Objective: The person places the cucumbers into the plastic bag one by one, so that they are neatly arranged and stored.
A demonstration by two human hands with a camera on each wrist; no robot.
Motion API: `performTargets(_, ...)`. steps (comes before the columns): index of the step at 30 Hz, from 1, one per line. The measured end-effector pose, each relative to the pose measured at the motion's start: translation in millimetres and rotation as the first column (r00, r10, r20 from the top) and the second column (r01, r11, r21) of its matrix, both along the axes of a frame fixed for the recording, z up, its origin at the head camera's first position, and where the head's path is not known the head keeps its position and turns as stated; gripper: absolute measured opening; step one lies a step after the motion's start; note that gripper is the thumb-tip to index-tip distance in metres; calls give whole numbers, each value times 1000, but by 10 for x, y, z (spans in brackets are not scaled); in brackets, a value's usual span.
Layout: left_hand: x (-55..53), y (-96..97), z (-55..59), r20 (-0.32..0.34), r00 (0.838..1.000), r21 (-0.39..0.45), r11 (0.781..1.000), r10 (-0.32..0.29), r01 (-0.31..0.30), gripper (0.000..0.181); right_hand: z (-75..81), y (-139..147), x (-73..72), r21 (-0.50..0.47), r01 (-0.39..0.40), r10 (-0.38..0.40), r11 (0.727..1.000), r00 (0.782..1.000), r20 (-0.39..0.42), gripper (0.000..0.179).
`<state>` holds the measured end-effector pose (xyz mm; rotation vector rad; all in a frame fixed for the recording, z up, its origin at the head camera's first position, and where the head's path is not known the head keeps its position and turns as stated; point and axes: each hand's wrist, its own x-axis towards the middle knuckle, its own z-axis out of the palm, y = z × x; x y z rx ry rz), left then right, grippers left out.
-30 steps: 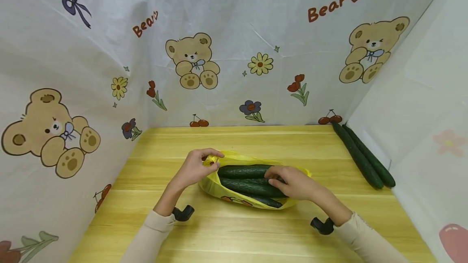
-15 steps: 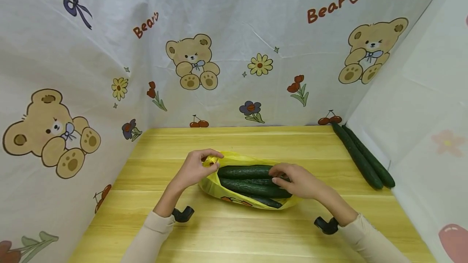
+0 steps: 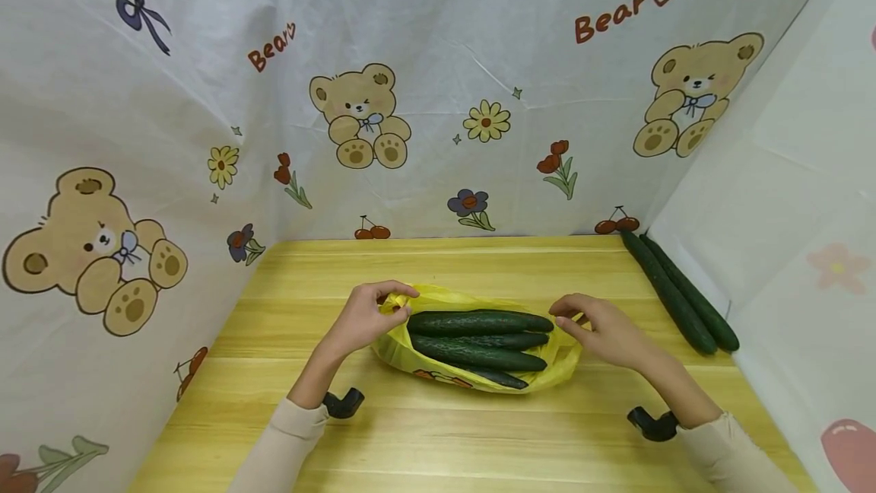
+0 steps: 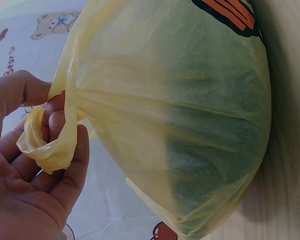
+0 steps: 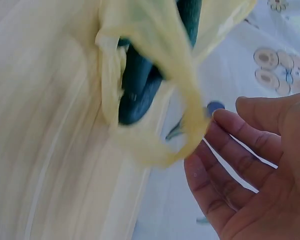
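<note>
A yellow plastic bag (image 3: 411,362) lies on the table with its mouth open upward. Several dark green cucumbers (image 3: 479,357) lie side by side inside it. At the bag's left end, my left hand (image 3: 366,316) grips the twisted handle, which loops through the fingers in the left wrist view. My right hand (image 3: 609,332) is at the right end of the bag. In the right wrist view its fingertips (image 5: 195,167) meet the loose handle loop (image 5: 192,120), and the thumb stands apart from them.
Two more cucumbers (image 3: 674,295) lie together at the table's right edge, against the white side wall. A white cloth backdrop (image 3: 438,44) printed with bears rises behind the wooden table (image 3: 438,440).
My right hand has left the cucumbers and moved right to the bag's right end, so their right tips now show. My left hand stays on the handle.
</note>
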<state>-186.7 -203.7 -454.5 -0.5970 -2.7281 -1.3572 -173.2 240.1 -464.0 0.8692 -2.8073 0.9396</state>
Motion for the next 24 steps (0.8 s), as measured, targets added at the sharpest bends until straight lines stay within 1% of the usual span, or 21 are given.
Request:
performTargets(5,1,-3,1,-4,1000,-6,1000,2,-2,24,-18,288,-8,-23,79,-80,997,996,-41,17)
performTargets(6,3,-4,2,-3,1000,-8,1000,2,-3,24,-22,350,-13,-15,109,-110,994,993,-50,18)
performTargets(8,7,-8,2,-1,1000,-7,1000,5,-5,24,-45,482,-27,2,193,-193,981,979,-70,19)
performTargets(9,8,-10,1,1,1000,-7,1000,6,-6,24,-63,551,-35,7,240,-238,971,968,-79,21)
performTargets(11,10,-13,-2,1,1000,-7,1000,9,-9,24,-109,695,-54,17,335,-332,942,938,-95,27)
performTargets(13,7,-11,-4,-2,1000,-7,1000,8,-8,24,-161,837,-72,21,408,-404,913,909,-101,33)
performTargets(15,1,-8,-6,-8,1000,-7,1000,4,-4,24,-212,968,-92,23,451,-447,892,889,-95,38)
performTargets(19,-6,-2,-7,-13,1000,-7,1000,1,-1,24,-317,1197,-112,33,521,-517,853,852,-87,42)
performTargets(24,4,-10,-4,-10,1000,-4,1000,5,-5,24,-410,1422,-105,39,611,-609,790,791,-53,43)
